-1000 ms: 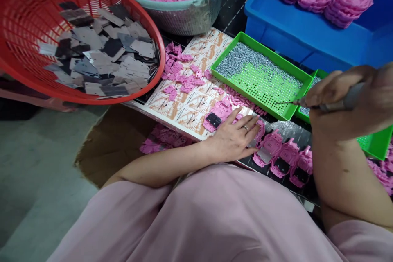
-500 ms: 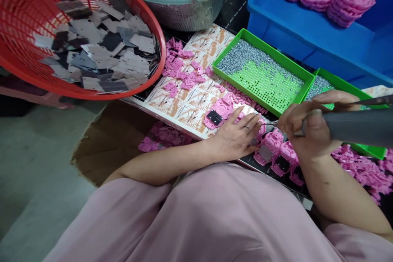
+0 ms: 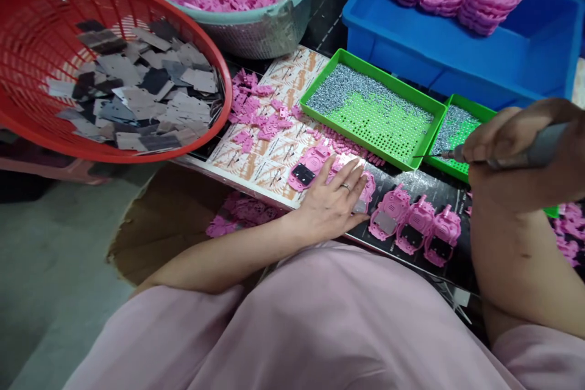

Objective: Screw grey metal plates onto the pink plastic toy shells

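Note:
My left hand [image 3: 333, 198] lies flat with its fingers spread over pink plastic casings, one of which [image 3: 368, 185] shows past the fingertips. Beside its index finger is another pink casing with a black plate [image 3: 303, 174]. My right hand [image 3: 498, 146] is wrapped round a grey electric screwdriver [image 3: 543, 145], partly blurred. The thin bit points left, above the edges of the two green trays. Between my hands stand several pink casings, one with a grey plate [image 3: 385, 223] and others with black plates [image 3: 441, 247].
Small screws fill part of the green tray [image 3: 414, 161]. A red basket [image 3: 223, 97] of metal plates stands left, a pale green basket [image 3: 256, 30] of pink parts behind. Stacked pink pieces sit in a blue bin [image 3: 388, 52]. Loose pink parts [image 3: 262, 119] lie on the table.
My right hand has lifted the screwdriver away from the casing by my left hand and moved it right, towards the screw trays. The left hand stays on the casings. The whole view shifted slightly.

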The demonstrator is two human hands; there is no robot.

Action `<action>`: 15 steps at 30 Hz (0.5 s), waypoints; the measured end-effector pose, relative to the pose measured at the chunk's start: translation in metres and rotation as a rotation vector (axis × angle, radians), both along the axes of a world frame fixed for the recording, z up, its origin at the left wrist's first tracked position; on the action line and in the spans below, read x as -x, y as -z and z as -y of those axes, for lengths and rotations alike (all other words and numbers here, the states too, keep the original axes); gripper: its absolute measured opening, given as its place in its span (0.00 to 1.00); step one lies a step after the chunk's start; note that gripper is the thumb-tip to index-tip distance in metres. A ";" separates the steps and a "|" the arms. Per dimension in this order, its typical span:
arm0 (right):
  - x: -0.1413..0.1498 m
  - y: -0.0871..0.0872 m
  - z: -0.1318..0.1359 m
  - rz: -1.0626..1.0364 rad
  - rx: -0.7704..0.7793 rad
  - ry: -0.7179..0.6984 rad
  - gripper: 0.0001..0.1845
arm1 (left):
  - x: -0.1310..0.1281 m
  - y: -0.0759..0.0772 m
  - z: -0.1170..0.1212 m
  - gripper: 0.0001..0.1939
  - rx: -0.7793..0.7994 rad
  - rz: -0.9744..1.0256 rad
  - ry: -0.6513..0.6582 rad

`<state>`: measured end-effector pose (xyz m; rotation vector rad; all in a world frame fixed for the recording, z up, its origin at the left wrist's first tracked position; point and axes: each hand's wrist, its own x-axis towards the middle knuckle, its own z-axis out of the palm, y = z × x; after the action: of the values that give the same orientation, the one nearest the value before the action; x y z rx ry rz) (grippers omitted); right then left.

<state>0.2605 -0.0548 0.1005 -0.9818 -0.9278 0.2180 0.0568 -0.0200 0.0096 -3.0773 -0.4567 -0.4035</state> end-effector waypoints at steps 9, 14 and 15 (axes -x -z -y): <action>-0.014 0.036 -0.028 0.065 -0.043 -0.024 0.10 | -0.037 0.007 0.021 0.29 0.060 0.088 0.227; -0.012 0.042 -0.027 0.088 0.024 -0.011 0.10 | -0.037 0.011 0.017 0.30 0.089 0.070 0.195; -0.012 0.041 -0.027 0.089 0.036 0.003 0.10 | -0.036 0.011 0.016 0.30 0.087 0.066 0.182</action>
<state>0.2728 -0.0278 0.0591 -1.0329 -1.0070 0.1906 0.0925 -0.0358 -0.0014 -3.2100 -0.1996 -0.5022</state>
